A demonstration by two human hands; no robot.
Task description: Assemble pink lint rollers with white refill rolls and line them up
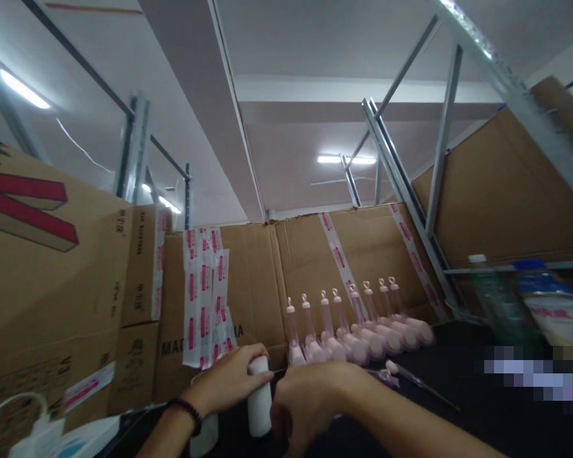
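My left hand (232,376) is wrapped round a small white cylinder (259,402) that stands upright at the near edge of the dark table (458,388). My right hand (310,397) hovers just to the right of it, fingers curled downward; what they hold, if anything, is hidden. Behind my hands a row of several pink tubes with loop-topped handles (358,334) leans against the cardboard wall (267,273).
Cardboard boxes (52,280) stacked at left, some taped in white and pink. A green bottle (496,299) and a packet (551,305) stand at right under metal shelf struts (401,184). A thin tool (415,380) lies on the table. A white charger and cable (42,432) sit bottom left.
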